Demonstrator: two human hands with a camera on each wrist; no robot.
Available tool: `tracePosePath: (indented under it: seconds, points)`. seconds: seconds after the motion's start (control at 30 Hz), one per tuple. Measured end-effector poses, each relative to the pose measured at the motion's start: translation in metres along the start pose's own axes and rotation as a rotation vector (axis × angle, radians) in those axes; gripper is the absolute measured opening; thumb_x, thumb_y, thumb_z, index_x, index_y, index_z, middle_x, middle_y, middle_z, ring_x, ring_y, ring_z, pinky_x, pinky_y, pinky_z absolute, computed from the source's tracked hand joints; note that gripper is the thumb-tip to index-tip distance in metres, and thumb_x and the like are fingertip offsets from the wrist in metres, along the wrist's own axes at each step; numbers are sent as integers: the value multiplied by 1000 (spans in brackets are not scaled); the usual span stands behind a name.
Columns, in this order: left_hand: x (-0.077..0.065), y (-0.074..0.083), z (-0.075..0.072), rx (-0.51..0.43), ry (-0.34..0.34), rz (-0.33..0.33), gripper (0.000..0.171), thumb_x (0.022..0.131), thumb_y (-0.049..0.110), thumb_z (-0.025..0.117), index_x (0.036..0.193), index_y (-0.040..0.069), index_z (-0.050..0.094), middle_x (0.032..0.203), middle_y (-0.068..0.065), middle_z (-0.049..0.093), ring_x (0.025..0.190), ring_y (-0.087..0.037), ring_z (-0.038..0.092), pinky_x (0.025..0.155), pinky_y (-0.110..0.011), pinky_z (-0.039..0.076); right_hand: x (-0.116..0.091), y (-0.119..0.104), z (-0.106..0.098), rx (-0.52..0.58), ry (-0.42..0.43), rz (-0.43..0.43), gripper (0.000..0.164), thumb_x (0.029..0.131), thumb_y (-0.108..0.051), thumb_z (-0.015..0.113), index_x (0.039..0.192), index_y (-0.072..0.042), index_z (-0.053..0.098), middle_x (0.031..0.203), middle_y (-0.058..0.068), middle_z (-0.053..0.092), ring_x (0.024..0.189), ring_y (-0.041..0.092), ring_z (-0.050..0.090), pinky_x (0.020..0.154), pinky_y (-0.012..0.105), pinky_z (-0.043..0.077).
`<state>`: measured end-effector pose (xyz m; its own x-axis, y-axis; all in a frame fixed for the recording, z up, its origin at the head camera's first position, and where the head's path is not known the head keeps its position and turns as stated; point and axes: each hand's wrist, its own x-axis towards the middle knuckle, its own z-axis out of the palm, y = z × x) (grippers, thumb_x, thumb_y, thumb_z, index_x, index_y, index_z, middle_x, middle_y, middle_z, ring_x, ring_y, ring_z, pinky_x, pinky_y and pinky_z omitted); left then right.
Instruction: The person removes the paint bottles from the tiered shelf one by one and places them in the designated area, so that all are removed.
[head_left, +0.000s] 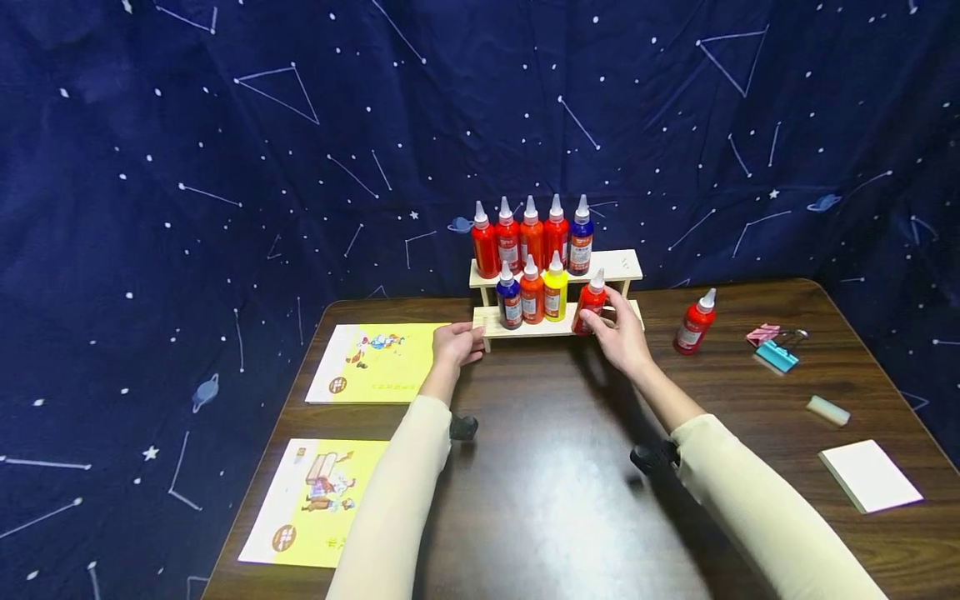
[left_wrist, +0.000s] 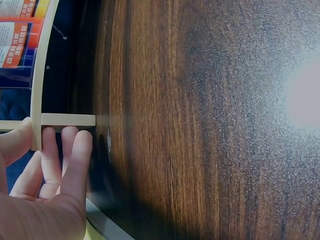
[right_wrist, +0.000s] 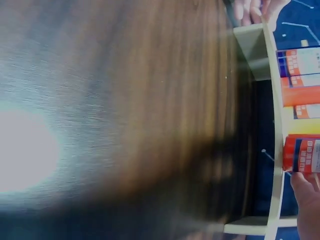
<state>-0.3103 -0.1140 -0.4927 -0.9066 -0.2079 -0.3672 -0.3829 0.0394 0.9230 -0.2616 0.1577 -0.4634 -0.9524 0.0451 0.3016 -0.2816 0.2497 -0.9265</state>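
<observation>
A two-tier wooden rack (head_left: 491, 322) stands at the back of the table, holding squeeze bottles of paint with white nozzle caps. At its left end my left hand (head_left: 456, 343) pinches the lower shelf, thumb above and fingers below the board (left_wrist: 36, 100) in the left wrist view. My right hand (head_left: 621, 335) grips a red paint bottle (head_left: 588, 310) at the lower shelf, slightly tilted. To that bottle's left are a yellow bottle (head_left: 555, 296), an orange bottle (head_left: 532, 300) and a dark blue bottle (head_left: 509, 304). In the right wrist view, the held bottle (right_wrist: 301, 152) is beside the yellow one.
Several red and orange bottles (head_left: 485, 250) and a blue bottle (head_left: 580, 246) line the upper tier. Another red bottle (head_left: 696, 323) stands right of the rack. Binder clips (head_left: 777, 357), a pale stick (head_left: 828, 410) and a white pad (head_left: 870, 477) lie right; yellow booklets (head_left: 397, 379) lie left.
</observation>
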Motion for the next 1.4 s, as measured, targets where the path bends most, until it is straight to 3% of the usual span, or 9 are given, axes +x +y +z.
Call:
tracePosePath:
  seconds: [0.17,0.27,0.33,0.5,0.63,0.83,1.0,1.23,1.4]
  points:
    - [0,-1,0,1,3,23,36,86,10,70,120,0,63,99,-19,70,87,-27,70,78,-37,57,-33,-17,-19,-52,24,-5,46,89,0,64,131,11,47,120,30,50,108,45,57,90,37,51]
    - [-1,-1,1,6,9,23,35,86,9,70,119,0,64,100,-20,70,89,-28,70,78,-38,57,-51,-5,-36,-98,53,-22,46,88,2,66,130,11,49,117,29,52,104,40,59,89,31,51]
    - [-2,0,1,10,6,28,35,86,10,70,119,0,64,99,-20,70,90,-28,70,78,-38,58,-61,9,-50,-105,81,-24,45,87,2,66,128,10,51,117,25,54,102,28,60,91,27,51]
    - [-2,-2,2,4,13,40,33,86,9,70,117,-1,65,94,-17,71,88,-28,70,76,-37,58,-80,35,-84,-129,187,23,41,86,1,68,124,7,54,108,-3,57,92,-2,57,82,8,47]
    - [0,-4,3,4,30,34,32,86,9,70,116,0,65,92,-17,71,90,-30,70,74,-37,58,-89,42,-107,-157,275,70,41,84,5,69,122,10,55,100,-20,52,85,-9,56,75,3,45]
    - [4,-6,5,15,30,12,31,85,10,72,115,2,67,96,-18,71,83,-24,71,71,-34,59,-94,48,-130,-247,364,112,41,84,-1,71,123,5,58,94,-27,52,82,-13,54,73,3,43]
    - [6,-5,4,12,37,16,28,84,8,72,111,1,68,87,-16,72,74,-21,71,63,-31,59,-92,58,-135,-284,379,111,41,85,-6,72,123,3,59,95,-20,54,79,-13,53,71,4,43]
    - [0,-3,2,6,21,26,30,87,9,70,116,1,66,101,-21,70,93,-29,69,75,-35,58,-87,63,-135,-330,364,152,45,87,-12,71,127,2,56,112,18,62,82,-12,50,73,5,42]
    - [-2,-3,1,3,12,37,32,87,9,69,117,-1,65,101,-24,69,95,-34,68,74,-36,58,-87,61,-135,-368,330,182,49,88,-17,71,129,2,54,117,24,61,84,-7,50,75,7,41]
